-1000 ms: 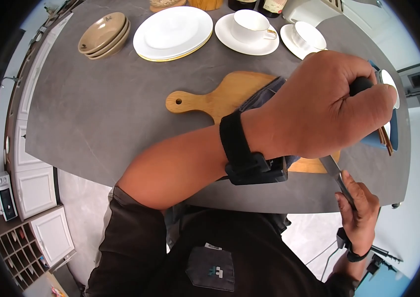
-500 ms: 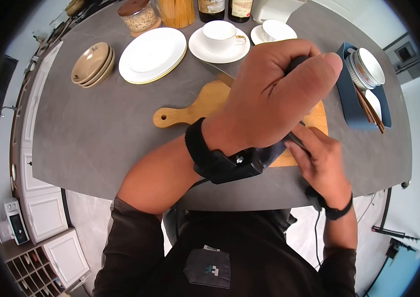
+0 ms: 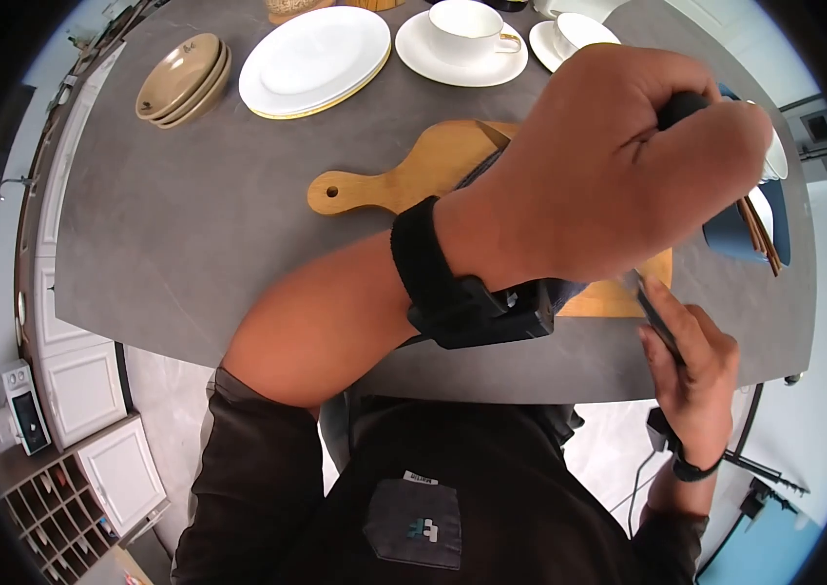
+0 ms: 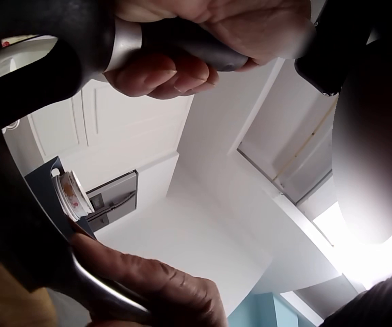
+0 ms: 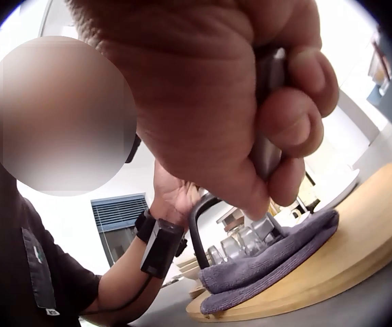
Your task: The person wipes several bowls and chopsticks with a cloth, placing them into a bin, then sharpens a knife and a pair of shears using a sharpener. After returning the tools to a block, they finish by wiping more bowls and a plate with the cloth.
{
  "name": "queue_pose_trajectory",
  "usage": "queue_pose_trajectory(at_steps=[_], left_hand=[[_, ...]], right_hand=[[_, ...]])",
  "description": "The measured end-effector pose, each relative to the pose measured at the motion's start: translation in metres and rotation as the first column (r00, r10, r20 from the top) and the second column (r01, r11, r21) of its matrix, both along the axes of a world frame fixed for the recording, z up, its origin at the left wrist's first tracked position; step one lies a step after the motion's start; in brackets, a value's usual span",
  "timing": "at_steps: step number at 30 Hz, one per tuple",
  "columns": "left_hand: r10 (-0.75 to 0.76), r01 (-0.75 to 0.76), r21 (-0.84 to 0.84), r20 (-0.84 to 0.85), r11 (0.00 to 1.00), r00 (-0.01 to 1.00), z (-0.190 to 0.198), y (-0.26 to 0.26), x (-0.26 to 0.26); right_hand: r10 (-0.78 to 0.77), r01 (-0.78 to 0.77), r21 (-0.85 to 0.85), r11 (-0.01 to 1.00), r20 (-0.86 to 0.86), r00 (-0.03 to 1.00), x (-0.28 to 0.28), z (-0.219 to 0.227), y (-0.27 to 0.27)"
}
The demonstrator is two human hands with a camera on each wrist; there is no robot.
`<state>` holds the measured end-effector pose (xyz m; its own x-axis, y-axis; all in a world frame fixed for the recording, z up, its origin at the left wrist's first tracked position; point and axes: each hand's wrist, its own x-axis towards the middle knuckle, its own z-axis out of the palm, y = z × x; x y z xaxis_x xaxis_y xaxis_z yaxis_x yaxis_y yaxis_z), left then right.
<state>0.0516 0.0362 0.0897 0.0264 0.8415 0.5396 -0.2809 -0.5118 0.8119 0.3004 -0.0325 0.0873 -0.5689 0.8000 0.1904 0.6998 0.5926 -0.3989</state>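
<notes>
My left hand [image 3: 618,171] grips the black handle [image 4: 182,42] of a knife sharpener, with a silver collar and a curved black body. In the head view this hand hides most of the sharpener. Below it, a folded grey-purple towel [image 5: 271,266] lies on the wooden cutting board [image 3: 369,192]. By the near right edge of the board, my right hand [image 3: 701,366] holds a metal-handled knife [image 3: 660,320], index finger stretched along it. In the right wrist view the fingers curl round its handle. Much of the blade is hidden behind the left hand.
Brown bowls [image 3: 179,78], white plates [image 3: 316,58] and a cup on a saucer [image 3: 462,34] stand along the back. A second cup [image 3: 584,31] is right of them. To the right, a blue bin [image 3: 735,239] holds bowls and chopsticks [image 3: 757,234].
The right hand went forward to the board with the knife, its blade showing past the far side, then drew back toward the body. The left hand kept its grip; the head view shifted.
</notes>
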Motion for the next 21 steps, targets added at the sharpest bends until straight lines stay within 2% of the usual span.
queue_pose_trajectory(at_steps=[7, 9, 11, 13, 16, 19, 21], left_hand=[[0.023, -0.023, 0.049, -0.003, 0.999, 1.000, 0.001, 0.005, 0.004], [-0.020, 0.019, 0.041, 0.012, 0.999, 1.000, 0.000, 0.007, 0.001], [-0.059, 0.058, 0.022, 0.059, 0.998, 0.997, 0.001, 0.004, 0.005], [-0.075, 0.073, 0.026, 0.064, 0.997, 0.995, 0.001, 0.004, 0.005], [-0.045, 0.043, 0.028, 0.088, 0.999, 0.995, 0.002, 0.003, 0.005], [-0.013, 0.010, 0.023, 0.123, 1.000, 0.992, 0.003, 0.001, 0.001], [-0.116, 0.087, 0.171, 0.170, 0.981, 0.978, 0.002, 0.003, -0.009]], right_hand=[[0.090, -0.076, 0.096, 0.992, -0.150, 0.985, -0.049, -0.033, 0.044], [0.097, -0.082, 0.082, 0.993, -0.203, 0.974, -0.053, -0.034, 0.048], [0.104, -0.085, 0.101, 0.991, -0.192, 0.976, -0.047, -0.031, 0.042], [0.067, -0.064, 0.089, 0.994, -0.030, 0.997, -0.040, -0.019, 0.031], [0.016, -0.017, -0.004, 1.000, -0.024, 1.000, -0.013, -0.006, 0.014], [0.011, -0.012, -0.021, 1.000, -0.018, 1.000, 0.013, 0.003, -0.004], [0.002, -0.002, -0.040, 0.999, 0.016, 1.000, 0.026, 0.013, -0.014]])
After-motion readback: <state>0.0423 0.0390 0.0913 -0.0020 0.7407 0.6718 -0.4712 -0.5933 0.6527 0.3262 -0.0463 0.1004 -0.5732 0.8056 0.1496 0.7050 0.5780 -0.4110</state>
